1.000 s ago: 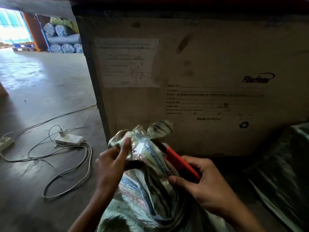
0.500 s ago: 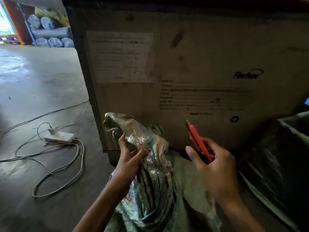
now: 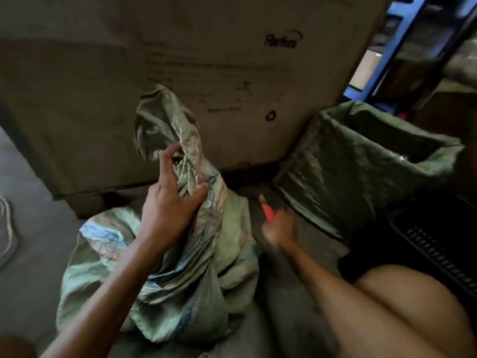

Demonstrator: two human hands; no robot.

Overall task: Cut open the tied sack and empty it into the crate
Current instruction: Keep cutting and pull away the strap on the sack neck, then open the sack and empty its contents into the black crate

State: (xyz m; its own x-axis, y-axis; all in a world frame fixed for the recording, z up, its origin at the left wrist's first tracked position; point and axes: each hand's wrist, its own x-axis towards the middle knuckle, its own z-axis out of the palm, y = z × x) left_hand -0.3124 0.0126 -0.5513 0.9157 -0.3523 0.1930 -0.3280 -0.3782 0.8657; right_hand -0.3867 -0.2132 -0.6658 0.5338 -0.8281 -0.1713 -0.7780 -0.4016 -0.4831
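A greenish woven sack [image 3: 185,275] with faded stripes slumps on the floor in front of me. Its loosened neck [image 3: 165,125] stands upright, and my left hand [image 3: 170,202] grips the gathered cloth just below it. My right hand [image 3: 278,228], blurred and low near the floor to the right of the sack, holds a red utility knife [image 3: 268,211] with its tip pointing up and away. A black slatted plastic crate [image 3: 438,244] sits at the right edge, partly hidden by my knee.
A big printed cardboard box [image 3: 206,60] stands right behind the sack. A second open green sack [image 3: 361,161] stands at the right, between the box and the crate. Blue shelving [image 3: 382,55] rises at the far right. A cable loop [image 3: 7,228] lies on the floor at left.
The knife has left the sack's neck and my right hand has dropped low to the right. The neck now hangs loose in my left hand. The view has swung right, showing the crate.
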